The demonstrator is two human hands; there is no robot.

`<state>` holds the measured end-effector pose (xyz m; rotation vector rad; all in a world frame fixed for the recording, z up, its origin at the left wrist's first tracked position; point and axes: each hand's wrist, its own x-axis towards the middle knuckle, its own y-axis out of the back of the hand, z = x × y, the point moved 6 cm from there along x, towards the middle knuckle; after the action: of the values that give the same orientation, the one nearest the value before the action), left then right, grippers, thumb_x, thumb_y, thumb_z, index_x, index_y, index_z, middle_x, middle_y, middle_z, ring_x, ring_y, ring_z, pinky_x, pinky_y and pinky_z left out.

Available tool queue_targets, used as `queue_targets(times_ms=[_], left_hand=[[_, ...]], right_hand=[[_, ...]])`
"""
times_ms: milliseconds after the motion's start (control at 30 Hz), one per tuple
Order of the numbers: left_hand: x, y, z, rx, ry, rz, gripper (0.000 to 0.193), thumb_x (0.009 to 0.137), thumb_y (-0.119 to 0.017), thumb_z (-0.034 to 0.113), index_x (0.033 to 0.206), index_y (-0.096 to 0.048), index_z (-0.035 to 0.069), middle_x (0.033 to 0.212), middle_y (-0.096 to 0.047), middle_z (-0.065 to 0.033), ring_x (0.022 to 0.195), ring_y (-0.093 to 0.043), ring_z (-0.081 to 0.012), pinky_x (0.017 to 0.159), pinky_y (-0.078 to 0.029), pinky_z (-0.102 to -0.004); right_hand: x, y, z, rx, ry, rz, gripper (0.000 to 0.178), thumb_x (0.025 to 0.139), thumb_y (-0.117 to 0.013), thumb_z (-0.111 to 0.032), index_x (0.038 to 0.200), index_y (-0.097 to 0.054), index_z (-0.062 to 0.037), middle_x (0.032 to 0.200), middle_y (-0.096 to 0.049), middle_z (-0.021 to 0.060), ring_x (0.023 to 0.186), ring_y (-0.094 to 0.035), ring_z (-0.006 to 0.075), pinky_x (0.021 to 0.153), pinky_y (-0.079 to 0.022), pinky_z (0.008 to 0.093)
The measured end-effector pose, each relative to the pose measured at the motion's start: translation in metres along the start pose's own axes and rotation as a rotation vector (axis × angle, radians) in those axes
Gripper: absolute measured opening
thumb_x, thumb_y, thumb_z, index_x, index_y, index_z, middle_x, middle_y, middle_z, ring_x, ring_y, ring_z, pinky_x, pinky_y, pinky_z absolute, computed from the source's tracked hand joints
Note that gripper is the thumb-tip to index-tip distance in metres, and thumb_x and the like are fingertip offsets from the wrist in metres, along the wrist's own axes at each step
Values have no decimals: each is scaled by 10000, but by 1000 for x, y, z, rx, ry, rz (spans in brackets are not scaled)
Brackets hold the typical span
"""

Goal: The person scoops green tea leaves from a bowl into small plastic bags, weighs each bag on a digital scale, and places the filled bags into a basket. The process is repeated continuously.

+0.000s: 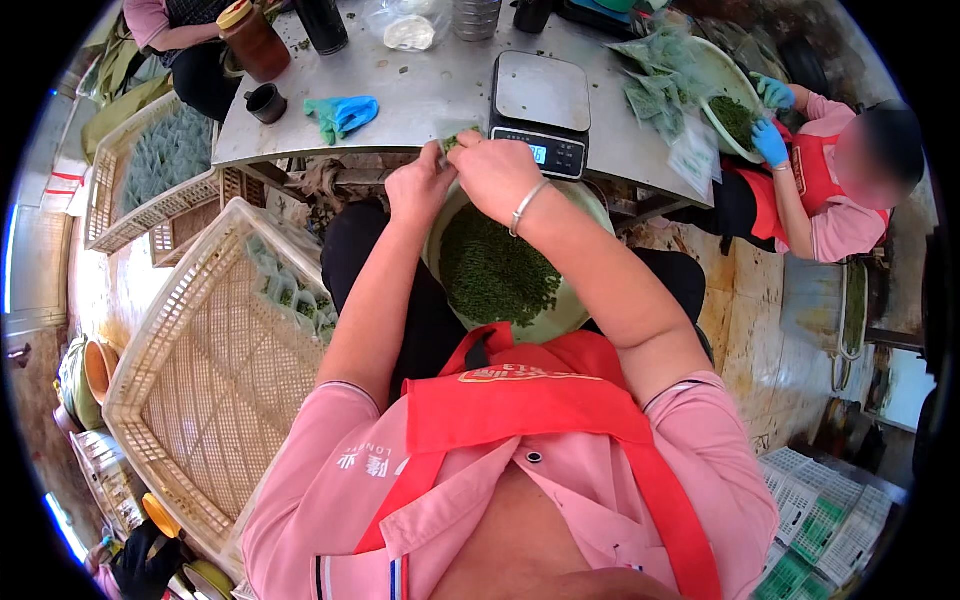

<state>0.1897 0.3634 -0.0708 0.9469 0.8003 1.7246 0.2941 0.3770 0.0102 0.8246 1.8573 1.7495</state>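
Note:
Just left of a digital scale (543, 95) at the table's near edge, my left hand (417, 188) and my right hand (492, 175) meet with fingers closed. Between them is a small clear plastic bag (455, 134) with some green stuff in it; my fingers partly cover it. The scale's metal plate bears nothing, and its display is lit. A bracelet circles my right wrist. Below my forearms, a pale basin (602, 208) rests at my lap with a heap of small green berries (495, 265) in it.
A metal table (420, 95) carries blue and green gloves (342, 115), a dark cup (266, 103), a brown jar (254, 45) and clear bags (655, 70). Plastic crates (190, 400) stand at left, one with filled bags (290, 290). A gloved co-worker (810, 190) handles another basin (712, 60) at right.

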Motion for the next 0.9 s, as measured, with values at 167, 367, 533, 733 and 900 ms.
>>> queue_targets(times_ms=[167,367,533,733,900], left_hand=[[-6,-6,8,-88,-177,110,463,778,-629,254,1205,-491,140,759,-650,-134,696,-633,-330,574,-479,-423],[-7,0,21,-70,-264,86,487,737,-656,229,1193,-511,141,853,-653,-117,721,-634,-326,608,-488,-421],[-2,-8,4,-250,69,9,401,797,-637,270,1164,-544,136,902,-653,-138,743,-634,-331,668,-499,-410],[9,-27,-20,-729,312,15,585,782,-666,443,1208,-532,65,1010,-669,-144,924,-640,-298,813,-478,-349],[7,-18,-2,-414,177,53,444,833,-671,329,1178,-550,77,919,-672,-99,793,-617,-136,729,-482,-281]], right_hand=[[6,-22,4,-56,17,-250,167,776,-573,-112,903,-673,-67,1001,-637,122,844,-662,267,679,-538,371],[0,-35,16,5,2,-208,156,779,-557,-116,917,-629,-96,983,-625,102,832,-642,299,702,-528,396],[0,41,28,828,-101,-319,219,814,-574,-186,956,-657,-40,786,-664,107,652,-668,223,612,-512,328],[75,-12,129,86,-160,464,300,861,-519,-218,1017,-599,26,1088,-599,176,1051,-558,276,911,-430,361],[35,-35,111,65,-9,259,211,825,-557,-202,900,-612,-13,1015,-568,147,1017,-525,300,925,-419,372]])
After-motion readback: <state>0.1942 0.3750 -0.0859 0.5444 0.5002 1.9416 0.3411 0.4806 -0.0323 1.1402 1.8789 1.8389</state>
